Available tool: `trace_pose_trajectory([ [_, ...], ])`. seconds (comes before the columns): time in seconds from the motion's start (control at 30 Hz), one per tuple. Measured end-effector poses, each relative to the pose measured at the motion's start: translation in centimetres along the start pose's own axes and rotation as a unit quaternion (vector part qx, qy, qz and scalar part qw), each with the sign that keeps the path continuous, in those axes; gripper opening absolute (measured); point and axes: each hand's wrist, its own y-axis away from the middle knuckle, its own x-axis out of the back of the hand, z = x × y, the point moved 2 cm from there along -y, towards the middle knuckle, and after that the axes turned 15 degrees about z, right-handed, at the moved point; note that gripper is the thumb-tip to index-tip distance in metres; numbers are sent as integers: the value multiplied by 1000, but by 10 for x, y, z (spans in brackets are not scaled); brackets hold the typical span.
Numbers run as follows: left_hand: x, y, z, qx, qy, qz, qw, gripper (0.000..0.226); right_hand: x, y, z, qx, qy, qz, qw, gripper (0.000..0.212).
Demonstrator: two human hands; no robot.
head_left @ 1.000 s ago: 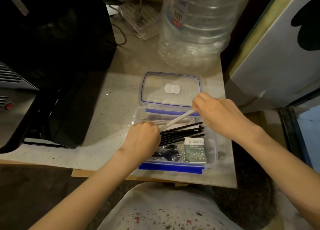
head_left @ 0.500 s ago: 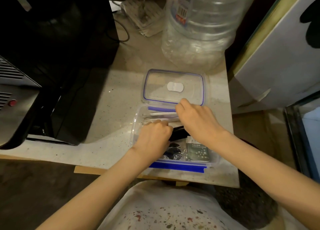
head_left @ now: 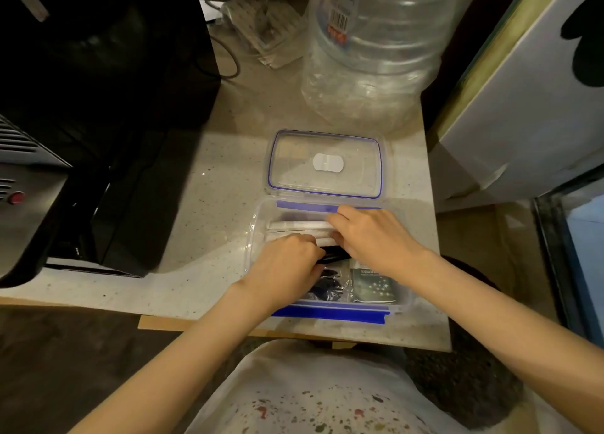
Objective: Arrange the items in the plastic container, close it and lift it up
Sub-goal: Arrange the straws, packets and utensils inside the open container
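A clear plastic container with blue clips sits on the counter near its front edge. Its clear lid lies flat just behind it. Inside lie white wrapped straws along the back, black straws in the middle, a dark bag and a green sachet at the front. My left hand is curled over the black straws at the left. My right hand presses down on the white and black straws, fingers pointing left. What each hand grips is hidden.
A large clear water jug stands behind the lid. A black appliance fills the left side. A white box rises at the right. Cables and a power strip lie at the back.
My right hand came down from above the container, laid the white straw it held into the back, and now rests on the straws. My left hand stayed on the black straws.
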Motion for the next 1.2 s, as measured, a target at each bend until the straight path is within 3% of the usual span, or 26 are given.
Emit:
trace_pose_trajectory([
  [0.2, 3, 11, 3, 14, 32, -26, 999, 33, 0, -15, -15, 34, 20, -68, 997, 37],
  [0.43, 5, 18, 6, 27, 49, -22, 998, 36, -8, -28, -20, 58, 37, -94, 993, 20],
  [0.63, 4, 17, 2, 33, 60, -26, 997, 35, -3, -33, -20, 67, 26, -90, 993, 30],
  [0.87, 10, 11, -8, 40, 102, -44, 993, 28, -7, -30, -21, 44, 23, -104, 993, 12],
  [1.03, 27, -5, -15, 30, -29, 56, 998, 27, -6, -21, -21, -22, -23, -75, 997, 17],
  [1.2, 16, -26, -13, 51, -159, 14, 986, 26, -3, -12, -17, -111, -46, -49, 992, 21],
])
